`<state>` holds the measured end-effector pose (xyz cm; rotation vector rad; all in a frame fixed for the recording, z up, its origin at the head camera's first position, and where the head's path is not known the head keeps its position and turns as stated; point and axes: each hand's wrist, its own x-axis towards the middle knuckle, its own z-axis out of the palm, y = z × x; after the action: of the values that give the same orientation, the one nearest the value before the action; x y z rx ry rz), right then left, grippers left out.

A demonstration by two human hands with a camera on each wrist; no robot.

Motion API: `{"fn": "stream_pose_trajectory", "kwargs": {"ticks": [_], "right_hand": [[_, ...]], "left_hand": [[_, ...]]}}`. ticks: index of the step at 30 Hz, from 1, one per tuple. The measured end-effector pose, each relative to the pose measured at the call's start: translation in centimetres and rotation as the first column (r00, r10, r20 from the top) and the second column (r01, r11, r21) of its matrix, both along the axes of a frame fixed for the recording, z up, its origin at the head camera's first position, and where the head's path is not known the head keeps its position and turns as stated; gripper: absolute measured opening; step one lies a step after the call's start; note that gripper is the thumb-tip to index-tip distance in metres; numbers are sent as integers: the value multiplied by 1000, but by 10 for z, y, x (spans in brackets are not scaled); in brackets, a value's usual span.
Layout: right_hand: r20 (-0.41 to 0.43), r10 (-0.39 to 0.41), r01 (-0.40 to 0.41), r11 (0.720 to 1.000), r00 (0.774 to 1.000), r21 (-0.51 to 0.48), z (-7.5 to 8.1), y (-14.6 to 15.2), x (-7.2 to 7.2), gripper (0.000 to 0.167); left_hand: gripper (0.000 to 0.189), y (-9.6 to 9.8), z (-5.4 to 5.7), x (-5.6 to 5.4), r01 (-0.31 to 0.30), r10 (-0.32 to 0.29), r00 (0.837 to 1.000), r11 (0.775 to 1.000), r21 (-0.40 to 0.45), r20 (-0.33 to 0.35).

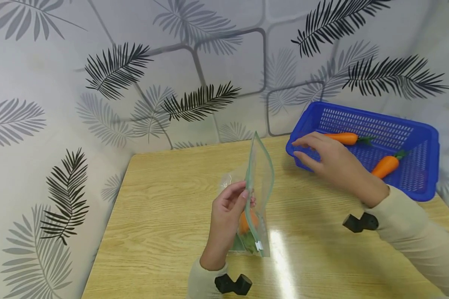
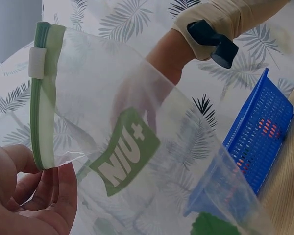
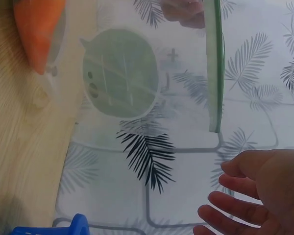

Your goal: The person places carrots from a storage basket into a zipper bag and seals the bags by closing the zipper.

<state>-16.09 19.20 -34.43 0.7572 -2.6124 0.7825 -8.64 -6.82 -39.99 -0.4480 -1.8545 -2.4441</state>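
Note:
My left hand pinches the green-edged top of a clear slider zip bag, holding it upright above the table. Inside the bag is an orange carrot with its green leaves low down. The bag's mouth gapes in the head view; its white slider shows near one end. My right hand hovers at the left side of a blue basket, fingers loosely bent and holding nothing. In the right wrist view the right hand is apart from the bag.
Two carrots lie in the basket: one carrot near its back, partly behind my right hand, and another carrot nearer the front. The wooden table meets a leaf-patterned backdrop at its far edge.

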Motion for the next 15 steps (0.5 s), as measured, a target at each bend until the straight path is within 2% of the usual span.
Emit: {"fn": "stream_pose_trajectory", "kwargs": {"ticks": [8, 15], "right_hand": [[62, -61, 58, 997, 996, 47, -14, 22, -8, 27], [190, -116, 100, 990, 975, 95, -23, 50, -17, 30]], "left_hand": [[25, 0, -2, 0, 7, -7, 1000, 1000, 2, 1], [25, 0, -2, 0, 10, -10, 1000, 1000, -2, -1]]}}
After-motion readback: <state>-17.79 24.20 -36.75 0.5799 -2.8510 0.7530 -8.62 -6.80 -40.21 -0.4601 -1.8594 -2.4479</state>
